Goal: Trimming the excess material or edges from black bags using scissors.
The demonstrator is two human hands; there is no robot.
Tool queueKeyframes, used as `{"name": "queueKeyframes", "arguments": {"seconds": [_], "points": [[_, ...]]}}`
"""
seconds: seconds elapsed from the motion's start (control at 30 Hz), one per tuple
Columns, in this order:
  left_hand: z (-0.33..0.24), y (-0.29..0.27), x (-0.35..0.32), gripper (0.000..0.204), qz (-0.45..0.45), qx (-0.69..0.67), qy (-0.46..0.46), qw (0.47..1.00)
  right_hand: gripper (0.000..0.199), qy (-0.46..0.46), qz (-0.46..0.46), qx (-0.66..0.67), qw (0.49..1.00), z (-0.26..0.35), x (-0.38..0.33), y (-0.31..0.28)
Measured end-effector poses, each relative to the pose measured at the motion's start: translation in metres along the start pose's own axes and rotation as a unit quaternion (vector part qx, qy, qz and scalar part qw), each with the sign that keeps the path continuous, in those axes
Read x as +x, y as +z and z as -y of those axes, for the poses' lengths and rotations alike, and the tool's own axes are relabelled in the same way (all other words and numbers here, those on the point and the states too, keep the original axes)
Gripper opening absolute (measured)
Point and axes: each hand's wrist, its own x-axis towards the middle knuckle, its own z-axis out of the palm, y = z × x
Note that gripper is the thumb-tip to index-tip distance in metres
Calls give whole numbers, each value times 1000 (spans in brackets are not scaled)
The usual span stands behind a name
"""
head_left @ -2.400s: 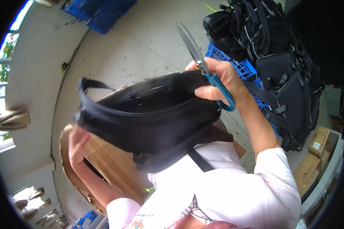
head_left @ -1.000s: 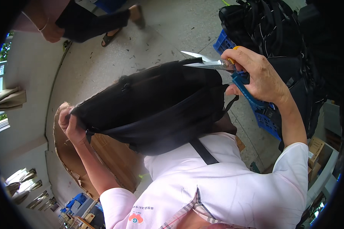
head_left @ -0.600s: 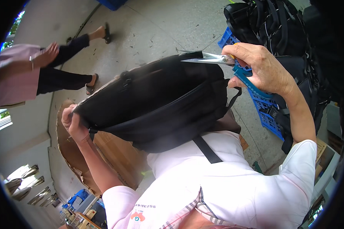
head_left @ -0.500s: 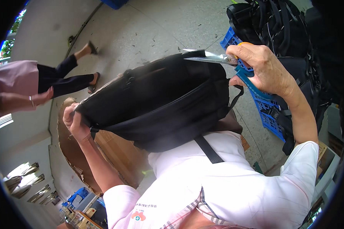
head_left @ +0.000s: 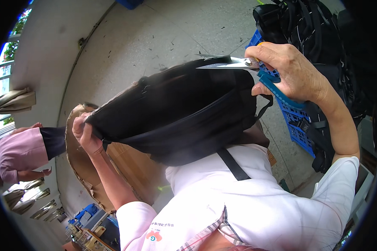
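A black fabric bag (head_left: 184,134) with straps stretches across the space before my chest, its mouth gaping. My left hand (head_left: 88,134) is closed on the bag's left end, fingers pinching the edge. In my right hand (head_left: 295,71) is a pair of scissors (head_left: 238,63) with an orange handle loop and a blue one. Their blades are parted, and the bag's far rim lies between them near its right end. A black strap (head_left: 233,164) hangs from the bag over my white shirt.
Black bags (head_left: 310,37) are piled at the right by a blue plastic crate (head_left: 296,131). A torn cardboard box (head_left: 130,165) stands below my left forearm. At the far left a person in a pink top (head_left: 23,152) is near the wall. Scraps dot the floor (head_left: 155,29).
The person in pink has moved along the wall, lower in the picture. The bag and both my hands appear slightly further right; the scissor blades still straddle the rim.
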Motion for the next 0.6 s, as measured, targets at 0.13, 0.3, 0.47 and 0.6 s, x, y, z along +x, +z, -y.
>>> {"name": "queueKeyframes", "arguments": {"seconds": [0.13, 0.3, 0.47, 0.6], "points": [[-2, 1, -4, 8, -20, 11, -10, 1000, 55, 33, 42, 3, 999, 7, -2, -11], [-4, -3, -3, 9, 30, -19, -2, 999, 58, 26, 67, -25, 997, 6, 0, -23], [-2, -1, -6, 10, 32, -24, 7, 999, 67, -37, 33, -43, 998, -4, 9, -10], [-4, -1, -10, 11, 28, -28, -1, 999, 50, -12, 78, -12, 997, 8, 11, -22]]}}
